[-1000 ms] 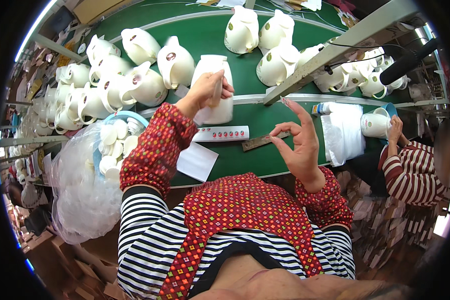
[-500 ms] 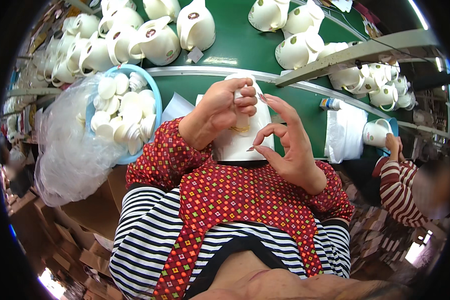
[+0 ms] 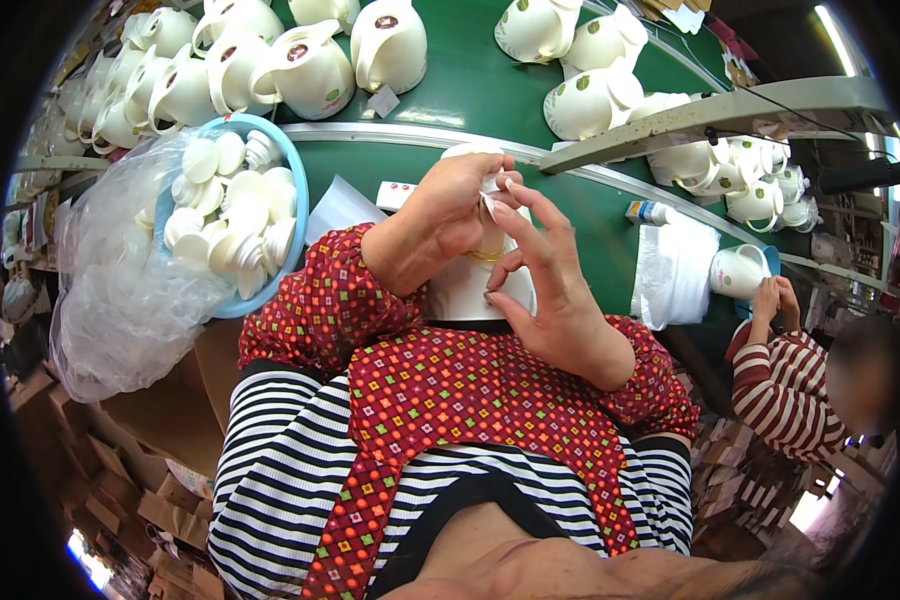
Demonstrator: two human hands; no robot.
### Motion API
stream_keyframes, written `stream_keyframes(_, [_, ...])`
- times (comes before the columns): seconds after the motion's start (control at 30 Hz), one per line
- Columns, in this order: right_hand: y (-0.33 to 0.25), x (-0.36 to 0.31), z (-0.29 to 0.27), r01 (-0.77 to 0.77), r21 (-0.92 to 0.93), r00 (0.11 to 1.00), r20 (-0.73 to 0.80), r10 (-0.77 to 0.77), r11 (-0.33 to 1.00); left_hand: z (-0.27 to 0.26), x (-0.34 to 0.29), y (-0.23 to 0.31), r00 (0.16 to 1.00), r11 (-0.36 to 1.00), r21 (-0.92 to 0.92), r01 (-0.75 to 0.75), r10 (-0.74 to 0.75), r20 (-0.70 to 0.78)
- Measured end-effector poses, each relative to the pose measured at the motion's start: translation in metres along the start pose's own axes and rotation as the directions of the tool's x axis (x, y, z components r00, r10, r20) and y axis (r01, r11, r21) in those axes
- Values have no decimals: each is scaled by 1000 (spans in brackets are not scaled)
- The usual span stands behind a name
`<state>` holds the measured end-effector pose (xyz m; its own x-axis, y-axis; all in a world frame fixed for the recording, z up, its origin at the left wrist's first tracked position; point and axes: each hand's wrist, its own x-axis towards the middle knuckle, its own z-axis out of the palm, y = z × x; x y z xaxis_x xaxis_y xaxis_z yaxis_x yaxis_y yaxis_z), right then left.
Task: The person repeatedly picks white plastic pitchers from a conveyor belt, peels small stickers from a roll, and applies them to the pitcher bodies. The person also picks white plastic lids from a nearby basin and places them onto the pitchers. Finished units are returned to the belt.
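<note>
Green bench (image 3: 595,215) ahead of us in a cluttered workroom, and dead centre our left hand (image 3: 440,215) is curled closed on the white jug (image 3: 460,295), apparently by its handle, at the bench's near side; our right hand (image 3: 560,275), at three o'clock to it, sits half open, fingers bent, thumb apart, gripping nothing we can make out. We'd call this jug mid-handling: our hands mask its upper front, so whether it's finished we can't tell. Over at ten o'clock, a blue tub (image 3: 300,185) holds plenty of loose white lids (image 3: 245,195). Patterned jugs (image 3: 310,75) crowd eleven, some cut off above; leaf-marked jugs (image 3: 585,103) fill one. Out at three, a co-worker's hands (image 3: 773,300) touch another jug (image 3: 738,268).
</note>
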<state>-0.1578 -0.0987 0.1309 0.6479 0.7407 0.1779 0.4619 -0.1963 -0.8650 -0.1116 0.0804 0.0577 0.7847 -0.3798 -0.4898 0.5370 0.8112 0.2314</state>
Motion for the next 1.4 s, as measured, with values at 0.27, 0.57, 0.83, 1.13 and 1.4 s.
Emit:
stream_keyframes(0.27, [13,-5,11,65,-140,995,-65,-75,988,5,-6,3,999,1000,-1,14,-14,35])
stream_keyframes(0.57, [40,-6,11,-118,-448,927,-369,-63,886,16,-7,2,999,1000,-5,25,-25,44])
stream_keyframes(0.83, [42,-33,-18,-204,-301,943,-314,105,932,19,45,18,993,948,305,-90,62,102])
stream_keyframes(1.13, [67,-70,-28,-420,-83,831,-434,347,904,-36,239,8,879,413,832,-371,445,171])
stream_keyframes(1.4, [71,-64,-36,-460,-46,818,-411,403,887,-76,269,36,732,-59,959,-276,634,250])
